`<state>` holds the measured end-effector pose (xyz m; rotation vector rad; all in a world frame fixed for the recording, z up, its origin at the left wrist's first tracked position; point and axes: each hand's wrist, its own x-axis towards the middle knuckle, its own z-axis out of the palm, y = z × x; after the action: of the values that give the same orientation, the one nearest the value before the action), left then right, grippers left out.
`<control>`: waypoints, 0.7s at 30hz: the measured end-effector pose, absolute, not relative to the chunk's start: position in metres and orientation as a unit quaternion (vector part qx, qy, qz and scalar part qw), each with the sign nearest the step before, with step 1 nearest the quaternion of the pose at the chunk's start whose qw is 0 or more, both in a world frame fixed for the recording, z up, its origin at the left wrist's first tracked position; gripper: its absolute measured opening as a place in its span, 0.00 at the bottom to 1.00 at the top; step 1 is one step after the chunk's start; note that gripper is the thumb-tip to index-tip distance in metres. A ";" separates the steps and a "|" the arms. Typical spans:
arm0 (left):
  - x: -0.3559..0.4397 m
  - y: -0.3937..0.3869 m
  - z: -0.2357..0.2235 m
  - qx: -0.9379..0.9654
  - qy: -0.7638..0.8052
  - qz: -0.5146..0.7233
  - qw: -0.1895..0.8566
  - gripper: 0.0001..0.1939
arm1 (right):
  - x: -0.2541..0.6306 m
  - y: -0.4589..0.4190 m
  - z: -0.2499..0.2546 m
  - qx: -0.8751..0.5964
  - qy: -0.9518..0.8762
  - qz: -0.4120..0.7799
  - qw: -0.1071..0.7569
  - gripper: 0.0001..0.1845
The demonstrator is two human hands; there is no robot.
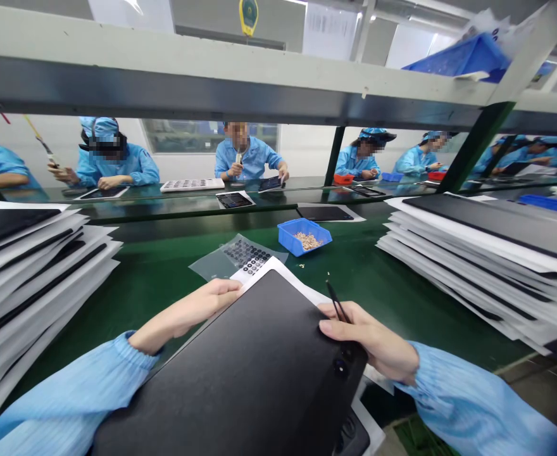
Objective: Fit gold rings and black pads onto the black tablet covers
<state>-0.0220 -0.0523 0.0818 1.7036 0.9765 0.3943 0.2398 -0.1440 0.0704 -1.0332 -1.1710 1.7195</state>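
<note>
A large black tablet back cover (250, 361), with round camera lenses near its right corner, is tilted up close in front of me. White paper (273, 265) shows behind its far edge. My left hand (202, 310) is closed at the far left edge, with its fingertips partly hidden. My right hand (364, 335) grips the right edge, thumb on top, and also keeps black tweezers (337, 301) between its fingers, tips pointing up. Below the cover, part of another dark tablet piece (354, 434) on white paper peeks out.
Tall stacks of dark panels layered with paper stand left (36, 304) and right (473, 272). A blue bin (302, 237) of small tan parts and a clear sticker sheet (240, 253) lie ahead. A shelf (259, 82) spans overhead. Several co-workers (250, 155) sit opposite.
</note>
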 end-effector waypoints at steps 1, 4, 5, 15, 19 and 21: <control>-0.022 -0.055 0.084 0.715 0.409 0.170 0.541 0.17 | 0.242 -0.144 0.073 -0.408 -0.459 0.678 0.405 0.16; -0.024 -0.057 0.090 0.696 0.420 0.200 0.547 0.13 | 0.250 -0.138 0.075 -0.414 -0.451 0.667 0.425 0.16; -0.025 -0.056 0.089 0.687 0.424 0.206 0.553 0.13 | 0.252 -0.134 0.073 -0.416 -0.452 0.665 0.424 0.16; -0.023 -0.050 0.079 0.667 0.401 0.166 0.605 0.21 | 0.250 -0.115 0.054 -0.474 -0.493 0.633 0.364 0.20; -0.063 -0.025 0.105 0.637 0.467 0.279 0.546 0.21 | 0.252 -0.104 0.054 -0.504 -0.542 0.552 0.384 0.22; -0.104 -0.008 0.116 0.598 0.524 0.368 0.482 0.19 | 0.254 -0.090 0.053 -0.506 -0.548 0.532 0.401 0.22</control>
<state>-0.1035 -0.0081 0.1156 1.4564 1.2778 0.8963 0.2543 -0.0900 0.0525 -1.2801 -1.3841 1.3440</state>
